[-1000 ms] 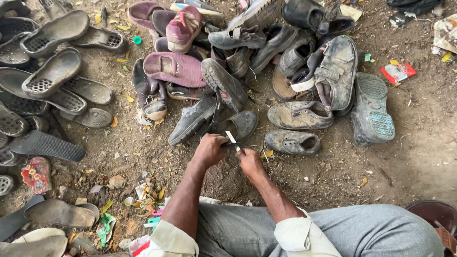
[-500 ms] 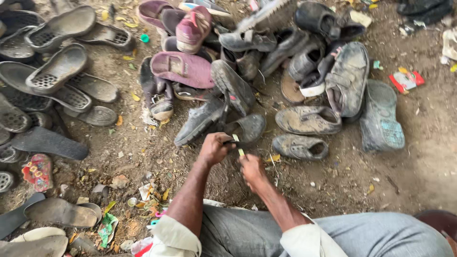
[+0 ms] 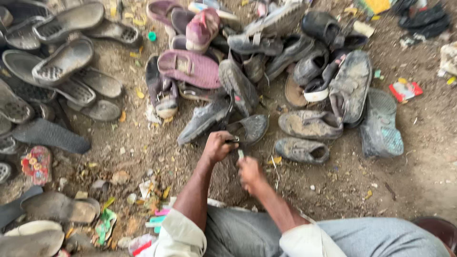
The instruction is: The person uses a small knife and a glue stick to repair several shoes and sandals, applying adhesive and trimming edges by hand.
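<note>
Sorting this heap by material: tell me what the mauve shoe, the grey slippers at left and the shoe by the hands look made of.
Mauve shoe: looks like cloth or soft synthetic, matte and dusty, with a strap across it.
Grey slippers: moulded rubber or plastic by the look, with perforated footbeds and a dull finish.
Dark shoe held by the left hand: possibly leather or imitation, scuffed and dirt-caked; too blurred to be sure.

1. Purple shoe: upper centre of frame, sole up, on the shoe pile.
2. Grey perforated sandals: upper left, overlapping.
3. Red packet: upper right, on dirt.
4. Flowered sandal: left edge.
</note>
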